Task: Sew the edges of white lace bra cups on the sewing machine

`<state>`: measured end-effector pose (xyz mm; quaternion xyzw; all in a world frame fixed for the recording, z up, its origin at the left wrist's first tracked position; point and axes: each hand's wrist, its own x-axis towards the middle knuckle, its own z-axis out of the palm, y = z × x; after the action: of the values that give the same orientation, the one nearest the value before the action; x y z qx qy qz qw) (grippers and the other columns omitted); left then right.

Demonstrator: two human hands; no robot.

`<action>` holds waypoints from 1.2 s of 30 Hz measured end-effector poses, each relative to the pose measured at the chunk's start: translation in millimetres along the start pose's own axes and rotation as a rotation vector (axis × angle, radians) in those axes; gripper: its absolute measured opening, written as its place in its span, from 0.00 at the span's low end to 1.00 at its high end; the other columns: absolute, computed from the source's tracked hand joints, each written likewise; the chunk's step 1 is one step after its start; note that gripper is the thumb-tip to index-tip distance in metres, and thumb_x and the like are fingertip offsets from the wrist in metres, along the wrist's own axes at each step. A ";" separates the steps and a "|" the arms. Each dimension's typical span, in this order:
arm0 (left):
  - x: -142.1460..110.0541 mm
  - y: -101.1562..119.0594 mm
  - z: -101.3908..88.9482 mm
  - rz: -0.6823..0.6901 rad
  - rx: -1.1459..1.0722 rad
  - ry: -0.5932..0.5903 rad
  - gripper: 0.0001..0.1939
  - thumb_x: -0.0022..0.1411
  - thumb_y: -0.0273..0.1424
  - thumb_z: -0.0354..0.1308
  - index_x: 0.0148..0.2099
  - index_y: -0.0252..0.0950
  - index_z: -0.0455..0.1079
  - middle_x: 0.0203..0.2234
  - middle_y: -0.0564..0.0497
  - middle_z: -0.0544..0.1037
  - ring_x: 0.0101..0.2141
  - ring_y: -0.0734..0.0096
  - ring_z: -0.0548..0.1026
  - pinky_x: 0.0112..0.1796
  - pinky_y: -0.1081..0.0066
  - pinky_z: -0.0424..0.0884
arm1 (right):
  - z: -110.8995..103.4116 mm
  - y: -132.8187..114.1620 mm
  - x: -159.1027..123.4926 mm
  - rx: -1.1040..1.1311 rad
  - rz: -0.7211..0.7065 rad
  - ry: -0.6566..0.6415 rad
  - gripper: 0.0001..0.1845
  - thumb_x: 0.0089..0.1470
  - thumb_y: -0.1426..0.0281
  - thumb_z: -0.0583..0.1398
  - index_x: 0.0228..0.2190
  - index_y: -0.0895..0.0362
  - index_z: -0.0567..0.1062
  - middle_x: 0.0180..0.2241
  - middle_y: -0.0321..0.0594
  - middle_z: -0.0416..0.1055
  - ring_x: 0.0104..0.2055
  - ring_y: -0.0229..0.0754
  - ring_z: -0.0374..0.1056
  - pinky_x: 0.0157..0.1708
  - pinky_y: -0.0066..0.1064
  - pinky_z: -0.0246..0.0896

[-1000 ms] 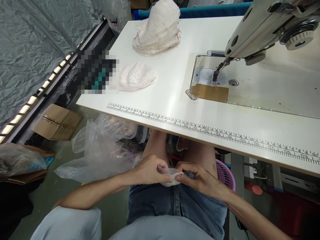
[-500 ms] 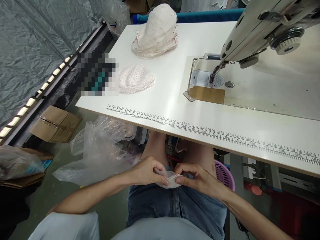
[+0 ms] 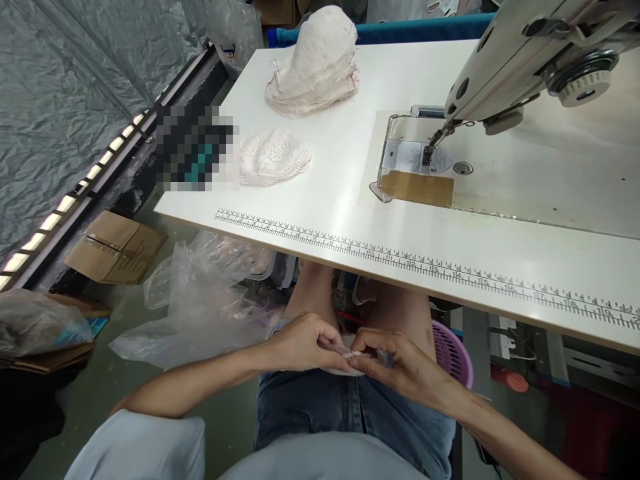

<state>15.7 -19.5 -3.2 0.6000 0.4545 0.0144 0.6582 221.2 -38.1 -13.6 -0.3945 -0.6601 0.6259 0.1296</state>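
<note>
Nearest, above the denim shorts [image 3: 320, 400], the left hand [image 3: 300, 343] and right hand [image 3: 400, 353] nearly meet, thumbs and fingers pinched closed on a small white cloth piece [image 3: 345, 372], its edge bunched between them; this finger work looks under way, but how much is finished or left cannot be told. Farther off, on the desk [image 3: 340, 200], a lacy white cloth [image 3: 275, 159] lies at left, well apart from the sewing machine [image 3: 495, 67] at right. Beyond the lacy cloth sits a cream cloth heap [image 3: 320, 63], loose red threads at its edges.
</note>
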 end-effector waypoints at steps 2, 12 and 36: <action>-0.5 0.7 -0.6 0.004 0.013 0.012 0.16 0.49 0.41 0.63 0.31 0.30 0.76 0.20 0.54 0.72 0.23 0.78 0.64 0.23 0.80 0.56 | -0.2 2.3 -1.3 -0.006 0.001 0.003 0.17 0.58 0.58 0.54 0.28 0.57 0.72 0.25 0.36 0.67 0.26 0.36 0.59 0.25 0.26 0.51; 1.8 -3.0 -1.5 -0.050 -0.095 -0.019 0.14 0.46 0.38 0.66 0.29 0.30 0.75 0.16 0.57 0.69 0.19 0.82 0.60 0.21 0.80 0.54 | -4.7 1.7 -3.6 0.064 0.007 -0.027 0.16 0.57 0.58 0.55 0.28 0.57 0.73 0.25 0.36 0.67 0.27 0.36 0.60 0.26 0.26 0.52; 18.3 12.4 11.6 -0.180 -0.280 -0.057 0.19 0.42 0.41 0.67 0.29 0.29 0.73 0.15 0.57 0.68 0.18 0.82 0.60 0.21 0.79 0.53 | -8.1 16.6 -13.6 0.011 -0.018 0.063 0.18 0.57 0.57 0.55 0.26 0.58 0.72 0.22 0.34 0.65 0.26 0.35 0.59 0.24 0.25 0.51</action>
<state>40.1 -14.7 -5.4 0.4593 0.4811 0.0017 0.7467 241.4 -43.0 -23.2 -0.4074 -0.6556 0.6157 0.1584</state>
